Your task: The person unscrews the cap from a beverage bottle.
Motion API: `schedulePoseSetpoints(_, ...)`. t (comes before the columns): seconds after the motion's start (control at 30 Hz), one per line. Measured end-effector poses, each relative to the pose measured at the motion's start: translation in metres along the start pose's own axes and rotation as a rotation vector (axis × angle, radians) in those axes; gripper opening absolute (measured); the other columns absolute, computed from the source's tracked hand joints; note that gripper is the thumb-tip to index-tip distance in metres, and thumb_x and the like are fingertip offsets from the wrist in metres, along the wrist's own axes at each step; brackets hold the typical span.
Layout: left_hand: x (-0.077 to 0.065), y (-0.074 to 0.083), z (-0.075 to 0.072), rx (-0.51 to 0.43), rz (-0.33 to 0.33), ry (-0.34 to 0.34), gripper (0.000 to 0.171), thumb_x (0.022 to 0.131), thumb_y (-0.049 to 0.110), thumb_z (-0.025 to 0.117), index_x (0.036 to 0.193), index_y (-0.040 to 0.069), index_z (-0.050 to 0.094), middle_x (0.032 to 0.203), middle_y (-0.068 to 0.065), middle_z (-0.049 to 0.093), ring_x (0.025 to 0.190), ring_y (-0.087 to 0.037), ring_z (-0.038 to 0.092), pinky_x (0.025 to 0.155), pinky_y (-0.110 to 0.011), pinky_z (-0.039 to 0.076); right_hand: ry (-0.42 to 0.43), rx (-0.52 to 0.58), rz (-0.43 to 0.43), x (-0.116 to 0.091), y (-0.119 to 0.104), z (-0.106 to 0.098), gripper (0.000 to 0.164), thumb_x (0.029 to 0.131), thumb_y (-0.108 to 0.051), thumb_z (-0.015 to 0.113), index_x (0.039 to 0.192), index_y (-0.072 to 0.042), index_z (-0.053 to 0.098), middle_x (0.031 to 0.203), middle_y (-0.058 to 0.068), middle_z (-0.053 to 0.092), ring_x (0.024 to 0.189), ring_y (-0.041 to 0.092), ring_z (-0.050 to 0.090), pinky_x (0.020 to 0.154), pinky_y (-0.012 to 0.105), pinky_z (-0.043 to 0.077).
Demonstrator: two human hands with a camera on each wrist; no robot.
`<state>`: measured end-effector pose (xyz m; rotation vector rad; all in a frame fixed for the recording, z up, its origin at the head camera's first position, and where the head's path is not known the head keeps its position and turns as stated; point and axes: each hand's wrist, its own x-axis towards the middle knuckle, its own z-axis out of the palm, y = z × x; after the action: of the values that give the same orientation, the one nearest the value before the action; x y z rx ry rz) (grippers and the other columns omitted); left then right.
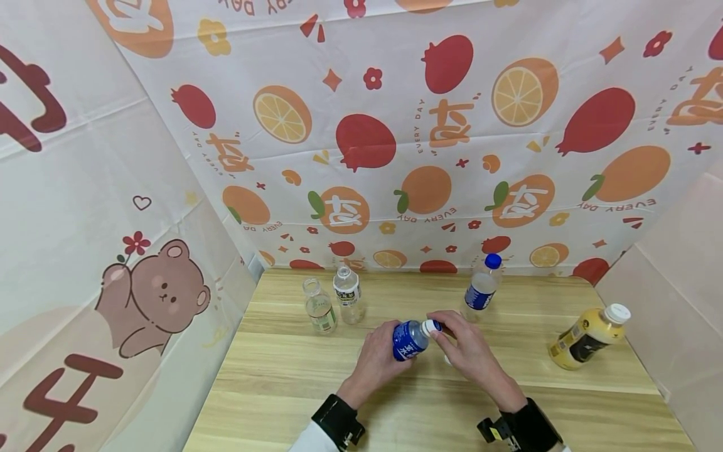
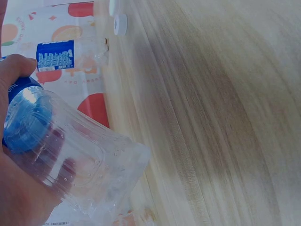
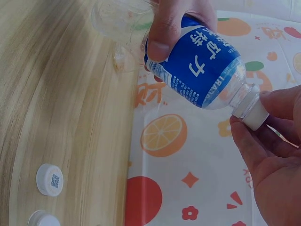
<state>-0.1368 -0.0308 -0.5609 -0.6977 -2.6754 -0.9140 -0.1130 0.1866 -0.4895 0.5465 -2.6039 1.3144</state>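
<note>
My left hand [image 1: 380, 356] grips a clear plastic bottle with a blue label [image 1: 408, 341] around its body, holding it tilted above the table, neck toward the right. In the right wrist view white characters show on the label. The thumb and fingers of my right hand [image 1: 473, 351] pinch the white bottle cap [image 3: 257, 114], which sits at the bottle's mouth. A little clear liquid with a blue tint shows inside the bottle [image 2: 89, 146] in the left wrist view. Two white caps lie on the table, one bearing a printed square code [image 3: 49, 180] and another beside it [image 3: 43, 219].
Two uncapped clear bottles, one with a greenish label [image 1: 320, 307] and one with a black-and-white label [image 1: 348, 296], stand at the back left. A blue-capped bottle [image 1: 482, 290] stands behind my right hand. A yellow bottle [image 1: 587, 338] stands at the right. Patterned cloth [image 1: 367, 144] hangs behind the wooden table [image 1: 271, 389].
</note>
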Motion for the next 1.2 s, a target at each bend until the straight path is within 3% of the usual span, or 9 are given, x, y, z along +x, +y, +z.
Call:
schedulePoseSetpoints(0.57, -0.0004, -0.0001, 0.0009, 0.007, -0.009, -0.009, 0.073, 0.073, 0.033, 0.092, 0.131, 0.008, 0.055, 0.114, -0.005, 0.068, 0.102, -0.018, 0.065, 0.091, -0.039, 0.056, -0.009, 0.016, -0.058, -0.0008, 0.0045, 0.0016, 0.035, 0.096, 0.005, 0.068, 0.13, -0.002, 0.063, 0.128, 0.01, 0.064, 0.112, 0.028, 0.066, 0.093, 0.042, 0.059)
schedulePoseSetpoints(0.67, 0.0002, 0.0002, 0.0007, 0.002, -0.01, -0.004, 0.074, 0.073, 0.033, 0.092, 0.131, 0.008, 0.055, 0.113, -0.005, 0.068, 0.101, -0.018, 0.066, 0.091, -0.039, 0.056, -0.008, 0.04, -0.018, -0.0005, 0.0036, 0.0014, 0.038, 0.098, 0.0, 0.067, 0.135, -0.001, 0.06, 0.131, 0.012, 0.063, 0.114, 0.029, 0.066, 0.095, 0.043, 0.057)
schedulePoseSetpoints(0.8, 0.0008, 0.0027, -0.0002, -0.009, -0.027, -0.001, 0.073, 0.073, 0.033, 0.092, 0.131, 0.007, 0.054, 0.113, -0.005, 0.068, 0.1, -0.018, 0.066, 0.091, -0.04, 0.056, 0.037, 0.036, 0.09, -0.0002, 0.0013, 0.0023, 0.046, 0.1, -0.017, 0.069, 0.141, 0.0, 0.056, 0.13, 0.013, 0.062, 0.115, 0.029, 0.066, 0.098, 0.043, 0.056)
schedulePoseSetpoints(1.0, 0.0022, 0.0061, -0.0012, 0.001, -0.059, 0.013, 0.074, 0.073, 0.032, 0.092, 0.131, 0.007, 0.055, 0.114, -0.005, 0.068, 0.1, -0.019, 0.066, 0.092, -0.04, 0.056, 0.143, -0.134, 0.18, 0.0024, -0.0016, 0.0042, 0.04, 0.097, -0.034, 0.074, 0.122, -0.004, 0.069, 0.102, 0.001, 0.064, 0.091, 0.015, 0.063, 0.081, 0.035, 0.061)
schedulePoseSetpoints(1.2, 0.0027, 0.0056, 0.0007, 0.022, -0.046, 0.022, 0.072, 0.071, 0.032, 0.093, 0.129, 0.008, 0.057, 0.11, -0.004, 0.069, 0.097, -0.017, 0.066, 0.088, -0.039, 0.057, 0.13, -0.185, 0.211, 0.0057, -0.0037, 0.0052, 0.037, 0.095, -0.033, 0.077, 0.117, -0.004, 0.072, 0.095, -0.001, 0.063, 0.081, 0.012, 0.059, 0.072, 0.027, 0.055)
